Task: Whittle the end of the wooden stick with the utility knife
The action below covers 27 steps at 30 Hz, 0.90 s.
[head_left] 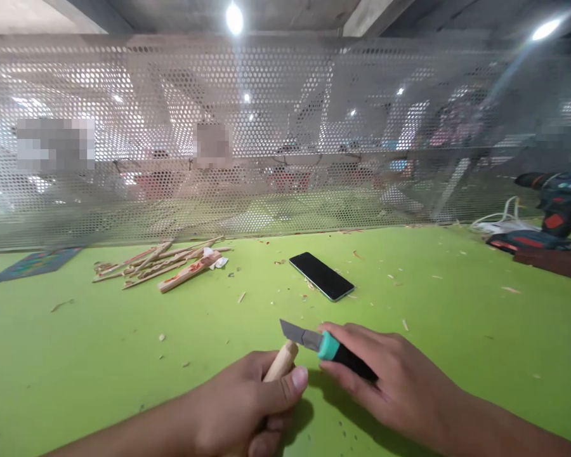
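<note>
My left hand [257, 400] is wrapped round a pale wooden stick [282, 360], whose rounded tip points up and away between thumb and fingers. The stick's lower part is hidden in the palm. In my right hand [385, 374] is a utility knife [330, 348] with a black and teal handle, its blade extended to the left. The blade lies just above the stick's tip; whether the two touch I cannot tell. Beyond the hands, a black phone [321, 276] lies screen up on the green table [124, 336].
Several carved wooden sticks [171, 261] lie in a pile at the back left, near a patterned mat [33, 263]. A power drill [559, 203] and white cable [504, 219] are at the far right. A perforated screen [266, 139] borders the table's back edge. Shavings are scattered about.
</note>
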Motion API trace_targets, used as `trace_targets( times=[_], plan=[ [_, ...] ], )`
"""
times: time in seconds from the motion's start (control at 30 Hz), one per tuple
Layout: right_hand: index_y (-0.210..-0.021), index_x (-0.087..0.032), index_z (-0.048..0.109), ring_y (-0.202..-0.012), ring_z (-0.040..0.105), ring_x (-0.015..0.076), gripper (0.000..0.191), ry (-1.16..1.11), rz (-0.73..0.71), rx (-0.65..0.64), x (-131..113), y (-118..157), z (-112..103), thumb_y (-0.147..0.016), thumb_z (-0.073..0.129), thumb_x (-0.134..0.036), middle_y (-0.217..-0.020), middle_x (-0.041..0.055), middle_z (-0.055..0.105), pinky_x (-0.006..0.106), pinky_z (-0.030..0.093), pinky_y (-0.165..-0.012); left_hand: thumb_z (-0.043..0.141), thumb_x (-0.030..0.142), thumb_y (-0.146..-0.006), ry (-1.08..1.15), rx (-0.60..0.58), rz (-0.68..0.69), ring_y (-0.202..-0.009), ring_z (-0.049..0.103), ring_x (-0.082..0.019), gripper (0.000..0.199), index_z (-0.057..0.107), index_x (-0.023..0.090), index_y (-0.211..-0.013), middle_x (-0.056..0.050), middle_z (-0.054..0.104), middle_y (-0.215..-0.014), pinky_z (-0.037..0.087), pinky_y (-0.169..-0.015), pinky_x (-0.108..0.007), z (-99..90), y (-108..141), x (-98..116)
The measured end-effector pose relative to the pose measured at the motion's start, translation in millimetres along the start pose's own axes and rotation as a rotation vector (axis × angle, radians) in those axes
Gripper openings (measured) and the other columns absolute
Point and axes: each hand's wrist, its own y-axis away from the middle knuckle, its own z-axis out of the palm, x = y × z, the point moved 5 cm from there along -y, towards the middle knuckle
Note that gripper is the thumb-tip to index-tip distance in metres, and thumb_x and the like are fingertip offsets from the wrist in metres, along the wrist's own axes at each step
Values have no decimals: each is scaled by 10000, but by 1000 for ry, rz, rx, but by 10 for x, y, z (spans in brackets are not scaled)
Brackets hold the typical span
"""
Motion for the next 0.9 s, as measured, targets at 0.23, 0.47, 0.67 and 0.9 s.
trace_targets(
  times=[0.23,0.47,0.67,0.9],
  plan=[
    [-1291,-170,624,-888,745,275,413,-18,-5,-104,2,12,119,-1083,459,-486,-1057,115,769,370,562,-746,707,748,-822,-78,-47,30,-371,431,-47,599,451,207,-833,92,440,-557,343,-393,-163,-31,-48,-6],
    [-1124,-209,636,-839,729,251,228,-98,79,-283,-211,89,174,-1047,523,-391,-989,64,753,335,516,-712,855,686,-690,-169,-65,-67,-371,369,-38,613,536,205,-896,111,418,-509,373,-392,-156,11,12,85],
    [-1111,-214,617,-832,712,252,186,-74,111,-277,-241,84,172,-1039,525,-360,-988,62,741,334,475,-697,862,626,-709,-153,-21,-65,-358,341,-44,548,535,208,-844,116,394,-472,365,-364,-152,25,19,88],
    [-1092,-200,618,-792,680,236,211,-49,110,-243,-210,41,146,-1063,498,-372,-959,57,732,333,442,-673,814,669,-753,-77,51,-10,-357,311,-38,586,421,238,-816,124,385,-541,340,-337,-149,-9,2,17]
  ],
)
